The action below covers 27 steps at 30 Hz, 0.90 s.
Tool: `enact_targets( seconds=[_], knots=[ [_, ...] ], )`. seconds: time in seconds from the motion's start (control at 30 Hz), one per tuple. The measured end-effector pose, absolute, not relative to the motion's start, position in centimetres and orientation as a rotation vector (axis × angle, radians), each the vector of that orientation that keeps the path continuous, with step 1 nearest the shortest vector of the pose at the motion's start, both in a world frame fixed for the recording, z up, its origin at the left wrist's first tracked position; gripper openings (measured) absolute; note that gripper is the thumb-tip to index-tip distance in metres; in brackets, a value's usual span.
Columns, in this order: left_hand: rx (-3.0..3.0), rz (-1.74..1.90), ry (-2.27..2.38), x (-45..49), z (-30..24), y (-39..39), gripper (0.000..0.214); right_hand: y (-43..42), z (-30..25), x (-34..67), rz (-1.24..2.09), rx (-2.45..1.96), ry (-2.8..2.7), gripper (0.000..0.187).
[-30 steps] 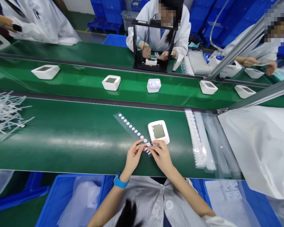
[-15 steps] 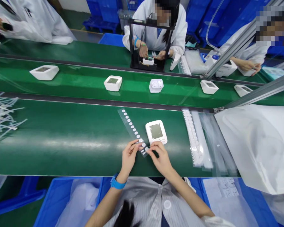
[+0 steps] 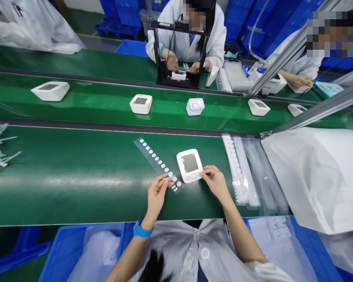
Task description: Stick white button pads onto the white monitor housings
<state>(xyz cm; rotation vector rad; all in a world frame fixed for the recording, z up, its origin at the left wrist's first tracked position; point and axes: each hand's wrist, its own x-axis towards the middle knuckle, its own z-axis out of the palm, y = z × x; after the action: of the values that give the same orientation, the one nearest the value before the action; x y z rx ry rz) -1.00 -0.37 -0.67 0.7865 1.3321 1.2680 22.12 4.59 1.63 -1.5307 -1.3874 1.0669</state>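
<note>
My left hand [image 3: 158, 192] pinches the lower end of a clear sticker strip [image 3: 153, 157], which carries a row of round white stickers and a few small oblong ones. To the right of the strip, a white device with a grey screen, like a blood pressure monitor [image 3: 190, 163], lies face up on the green bench. My right hand [image 3: 215, 181] has its thumb and fingers closed together at the device's lower right corner, by the buttons. Whatever is between those fingertips is too small to make out.
Clear strips with white discs [image 3: 234, 168] lie to the right, beside a big white bag [image 3: 314, 176]. White ties [image 3: 0, 150] lie far left. Beyond a dark rail, a green conveyor [image 3: 100, 103] carries several white devices. Across it, co-workers sit, one behind a black frame [image 3: 179, 27].
My right hand has moved from the strip's lower end rightward to the device's lower right corner. My left hand still holds the strip, which now slants more.
</note>
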Motion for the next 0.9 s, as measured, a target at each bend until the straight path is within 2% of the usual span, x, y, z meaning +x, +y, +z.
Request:
enact_targets(
  seconds=[0.63, 0.9],
  knots=[
    [0.802, 1.258, 1.348, -1.01, -0.45, -0.34, 0.039, 5.02, 1.93, 22.19, 1.047, -1.539, -1.455, 0.033],
    [0.803, 1.254, 1.354, -0.96, -0.55, -0.31, 0.039, 5.03, 2.13, 21.97, 1.002, -1.562, -1.525, 0.025]
  ],
)
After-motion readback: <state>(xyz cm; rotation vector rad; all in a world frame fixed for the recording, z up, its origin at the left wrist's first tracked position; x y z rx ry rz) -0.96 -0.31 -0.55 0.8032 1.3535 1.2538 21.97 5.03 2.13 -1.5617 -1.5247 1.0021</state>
